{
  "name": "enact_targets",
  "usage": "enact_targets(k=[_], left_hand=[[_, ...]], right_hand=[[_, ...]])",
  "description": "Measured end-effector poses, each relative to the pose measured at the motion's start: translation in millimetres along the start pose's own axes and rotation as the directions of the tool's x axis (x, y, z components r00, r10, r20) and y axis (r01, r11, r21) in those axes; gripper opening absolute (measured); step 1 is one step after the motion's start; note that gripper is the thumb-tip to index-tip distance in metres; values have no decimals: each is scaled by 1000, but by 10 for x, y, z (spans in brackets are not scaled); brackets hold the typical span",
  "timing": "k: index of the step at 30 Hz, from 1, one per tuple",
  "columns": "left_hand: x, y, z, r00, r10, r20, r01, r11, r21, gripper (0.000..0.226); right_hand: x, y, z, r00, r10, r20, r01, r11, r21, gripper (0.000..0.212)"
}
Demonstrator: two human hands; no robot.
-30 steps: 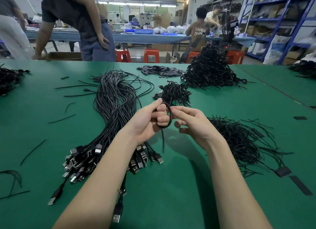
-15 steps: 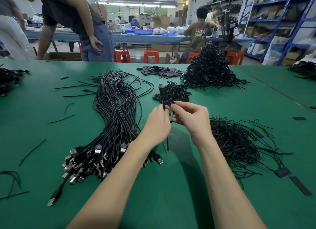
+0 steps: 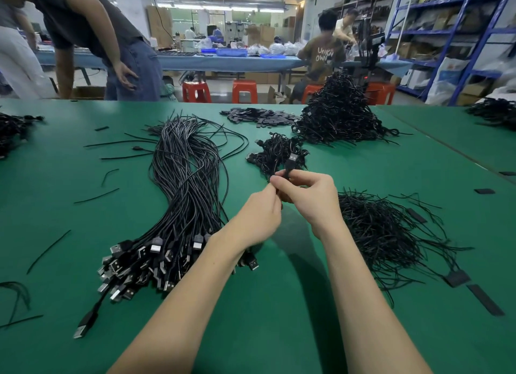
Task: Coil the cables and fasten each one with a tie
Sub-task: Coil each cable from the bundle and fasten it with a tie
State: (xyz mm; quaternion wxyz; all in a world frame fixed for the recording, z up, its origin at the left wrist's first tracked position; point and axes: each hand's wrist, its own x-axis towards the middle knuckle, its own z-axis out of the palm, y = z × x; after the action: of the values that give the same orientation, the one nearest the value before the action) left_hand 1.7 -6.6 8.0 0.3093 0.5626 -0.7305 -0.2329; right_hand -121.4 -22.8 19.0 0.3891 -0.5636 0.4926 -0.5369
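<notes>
My left hand (image 3: 258,214) and my right hand (image 3: 310,197) meet above the green table (image 3: 279,318), both gripping one small coiled black cable (image 3: 290,164). Its USB plug sticks up above my right fingers; the coil itself is mostly hidden inside the two hands. A long bundle of uncoiled black USB cables (image 3: 184,195) lies to the left, plugs toward me. A loose heap of thin black ties (image 3: 382,231) lies to the right. A small pile of coiled cables (image 3: 275,153) sits just beyond my hands.
A tall heap of coiled cables (image 3: 339,116) stands at the back right, flat black strips (image 3: 259,116) beside it. Stray ties (image 3: 47,252) lie on the left. A person (image 3: 92,38) leans at the table's far edge; others sit behind, near red stools (image 3: 244,90).
The open cable loop held between my hands a second ago is now closed up inside them. Both hands have come together and risen slightly, with the plug now pointing up.
</notes>
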Motion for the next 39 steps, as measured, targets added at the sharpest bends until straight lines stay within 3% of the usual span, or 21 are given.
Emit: enact_targets(k=[3, 5, 10, 11, 12, 14, 15, 17, 20, 25, 27, 29, 33, 36, 39], left_hand=[[20, 3, 38, 998, -46, 52, 56, 973, -223, 20], [22, 16, 73, 997, -74, 16, 75, 928, -366, 5], [48, -33, 118, 982, -149, -118, 86, 902, -423, 18], [52, -48, 110, 976, -181, -117, 104, 872, -477, 17], [55, -65, 97, 970, -215, -113, 123, 837, -532, 16], [62, -88, 72, 957, -270, -105, 153, 779, -609, 14], [64, -95, 60, 953, -288, -99, 164, 760, -629, 13], [62, -96, 46, 948, -304, -90, 173, 735, -656, 11], [57, -84, 52, 947, -312, -78, 177, 708, -684, 11], [49, -71, 28, 945, -317, -81, 179, 709, -682, 11], [46, -63, 19, 944, -319, -86, 180, 715, -676, 10], [40, -62, 17, 944, -320, -77, 187, 714, -674, 9], [34, -59, 6, 943, -327, -60, 201, 705, -681, 9], [28, -52, 2, 940, -335, -62, 203, 699, -686, 8], [24, -48, 5, 938, -340, -61, 209, 699, -683, 7]], right_hand=[[23, 54, -38, 997, 37, -71, -36, 999, 13, 5], [43, 90, -60, 993, 67, -99, -63, 997, 43, 8], [54, 59, -126, 991, 122, -50, -115, 985, 126, 20], [58, 66, -169, 991, 112, -75, -108, 993, 49, 20], [70, 96, -231, 990, 77, -120, -93, 987, -133, 19], [79, 171, -381, 981, 21, -190, -121, 839, -531, 17], [71, 192, -436, 977, 42, -210, -172, 741, -650, 18], [67, 241, -493, 968, 145, -204, -250, 614, -748, 23], [59, 280, -473, 955, 234, -180, -283, 550, -786, 30], [63, 309, -483, 946, 187, -265, -323, 596, -735, 37], [67, 305, -494, 944, 184, -275, -331, 559, -761, 39], [69, 307, -480, 938, 199, -282, -345, 525, -778, 30], [53, 315, -463, 932, 200, -304, -363, 560, -744, 8], [42, 311, -479, 932, 200, -302, -359, 628, -691, 5], [50, 269, -512, 947, 201, -252, -311, 775, -550, 4]])
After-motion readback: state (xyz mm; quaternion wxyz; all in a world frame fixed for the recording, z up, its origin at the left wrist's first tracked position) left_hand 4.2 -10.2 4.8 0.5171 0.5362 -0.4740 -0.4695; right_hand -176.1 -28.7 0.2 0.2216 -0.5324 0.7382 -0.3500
